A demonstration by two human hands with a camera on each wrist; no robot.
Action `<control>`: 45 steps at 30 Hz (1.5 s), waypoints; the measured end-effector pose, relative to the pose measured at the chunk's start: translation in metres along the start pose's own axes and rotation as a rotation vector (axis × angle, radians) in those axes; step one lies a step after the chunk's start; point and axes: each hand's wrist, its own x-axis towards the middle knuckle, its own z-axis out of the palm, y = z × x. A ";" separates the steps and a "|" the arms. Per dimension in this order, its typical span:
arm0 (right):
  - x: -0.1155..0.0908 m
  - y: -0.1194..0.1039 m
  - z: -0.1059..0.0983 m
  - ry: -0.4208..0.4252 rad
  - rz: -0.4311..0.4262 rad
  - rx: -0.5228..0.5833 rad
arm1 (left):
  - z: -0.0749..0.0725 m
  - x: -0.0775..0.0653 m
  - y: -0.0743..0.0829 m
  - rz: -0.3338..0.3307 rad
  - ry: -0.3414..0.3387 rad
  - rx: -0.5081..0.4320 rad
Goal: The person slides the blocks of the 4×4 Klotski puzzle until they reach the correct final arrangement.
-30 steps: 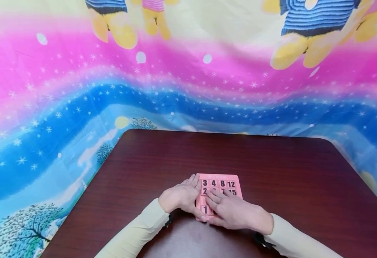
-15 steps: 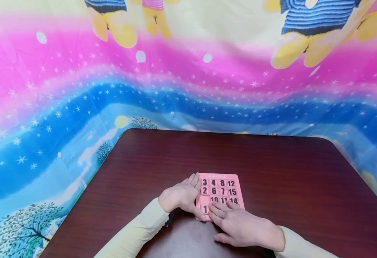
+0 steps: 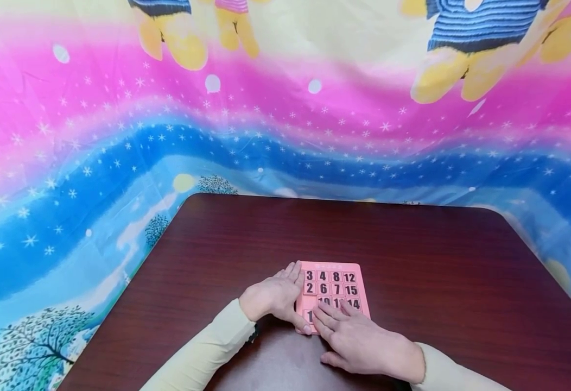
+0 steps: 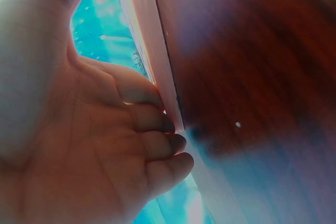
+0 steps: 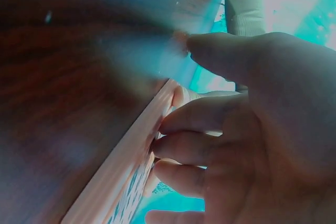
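A pink number slide puzzle [image 3: 361, 282] lies flat on the table. Its top rows read 3, 4, 8, 12 and 2, 6, 7, 15. Below the 2 is a gap, with 10, a partly covered tile and 14 to its right. My left hand [image 3: 274, 297] rests along the puzzle's left edge, fingers fairly straight, thumb at the near left corner. My right hand [image 3: 359, 335] touches the lower tiles with extended fingers; its thumb lies apart on the near side. Most of the bottom row is hidden under it, except part of the 1. Both wrist views show fingertips against the puzzle.
The dark reddish-brown table [image 3: 246, 233] spreads around the puzzle on all sides. Behind and beside it hangs a colourful printed cloth [image 3: 285, 130] with bears, snowflakes and trees.
My right hand has drawn back toward the near right, uncovering the 6, 7, 10 and 14 tiles, then shifted slightly left over the lower rows. The left hand stays in place.
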 end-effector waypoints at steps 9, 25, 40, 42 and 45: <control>0.007 0.005 0.003 0.017 0.030 -0.006 | 0.001 0.000 -0.002 0.000 0.002 -0.006; 0.014 0.021 0.006 0.000 0.062 0.088 | 0.004 -0.001 -0.002 0.009 0.007 -0.014; -0.022 0.017 0.010 0.048 0.052 0.072 | 0.001 0.000 -0.001 -0.002 0.003 -0.004; -0.022 0.015 0.012 0.086 0.030 0.053 | 0.001 0.000 -0.001 -0.002 0.002 0.000; -0.021 0.011 0.014 0.125 0.007 0.031 | 0.001 0.000 -0.001 -0.002 -0.001 0.003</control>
